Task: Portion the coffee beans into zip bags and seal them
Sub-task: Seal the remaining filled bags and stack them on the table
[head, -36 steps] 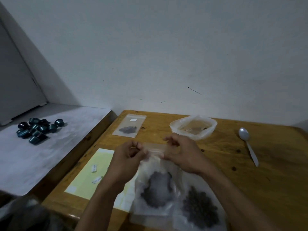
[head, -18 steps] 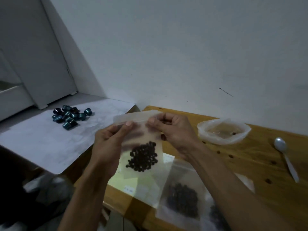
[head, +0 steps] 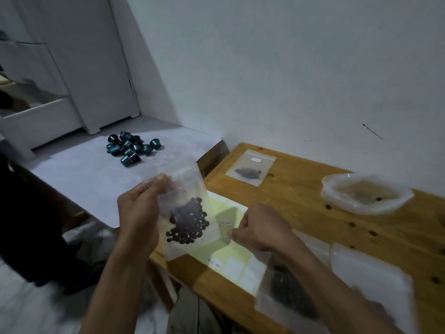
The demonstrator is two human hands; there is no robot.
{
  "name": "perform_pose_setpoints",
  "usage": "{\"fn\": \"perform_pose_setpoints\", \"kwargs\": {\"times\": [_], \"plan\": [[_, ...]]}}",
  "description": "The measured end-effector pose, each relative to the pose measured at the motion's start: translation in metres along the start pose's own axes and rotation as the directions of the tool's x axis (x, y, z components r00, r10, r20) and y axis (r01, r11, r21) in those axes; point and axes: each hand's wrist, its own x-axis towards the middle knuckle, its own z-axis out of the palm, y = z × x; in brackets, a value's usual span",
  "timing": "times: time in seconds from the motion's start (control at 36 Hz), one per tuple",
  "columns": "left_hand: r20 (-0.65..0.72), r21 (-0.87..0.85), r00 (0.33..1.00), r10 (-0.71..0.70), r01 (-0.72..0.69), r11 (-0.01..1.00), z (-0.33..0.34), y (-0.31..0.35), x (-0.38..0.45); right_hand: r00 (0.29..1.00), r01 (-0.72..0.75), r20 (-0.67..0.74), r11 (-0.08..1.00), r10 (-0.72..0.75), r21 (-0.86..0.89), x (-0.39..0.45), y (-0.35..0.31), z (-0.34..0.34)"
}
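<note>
My left hand (head: 138, 213) grips a clear zip bag (head: 185, 247) by its left edge and holds it upright above the table's left edge. A clump of dark coffee beans (head: 189, 224) sits in its lower half. My right hand (head: 261, 229) is off the bag, fingers curled, with its fingertips down on a yellow label sheet (head: 231, 261) beside a small white label. Whether it pinches the label is not visible. A labelled bag of beans (head: 250, 167) lies flat at the far side of the wooden table (head: 301, 189).
An open plastic bag (head: 367, 195) holding a few beans sits far right, with loose beans on the wood nearby. Another bean bag (head: 289, 292) and an empty bag (head: 370, 273) lie under my right forearm. Blue coffee capsules (head: 131, 148) are piled on the white counter (head: 79, 174) to the left.
My right hand has let go of the bag's top and dropped to the label sheet. My left hand now holds the bag alone. The view has swung left.
</note>
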Motion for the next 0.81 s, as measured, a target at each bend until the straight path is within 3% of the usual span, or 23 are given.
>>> {"fn": "perform_pose_setpoints", "kwargs": {"times": [0.28,0.36,0.47,0.58,0.81], "plan": [[0.009,-0.018,1.000,-0.014,0.015,1.000,0.005,-0.006,0.002,0.998,0.055,0.019,0.996,-0.057,0.076,-0.001,0.004,-0.002],[0.042,-0.009,0.999,-0.026,0.027,1.000,0.009,-0.005,0.000,0.989,0.132,-0.095,0.966,-0.114,0.223,-0.012,0.001,-0.021],[0.111,-0.005,0.990,-0.082,0.083,0.997,0.023,-0.005,-0.007,0.925,0.358,-0.285,0.824,-0.249,0.440,-0.026,-0.020,-0.043],[0.169,-0.024,0.981,-0.091,0.096,0.995,0.039,-0.005,-0.019,0.899,0.398,-0.343,0.831,-0.271,0.389,-0.022,-0.038,-0.038],[0.229,-0.031,0.972,-0.053,0.062,0.998,0.049,-0.004,-0.027,0.895,0.315,-0.415,0.893,-0.166,0.322,-0.017,-0.036,-0.028]]}}
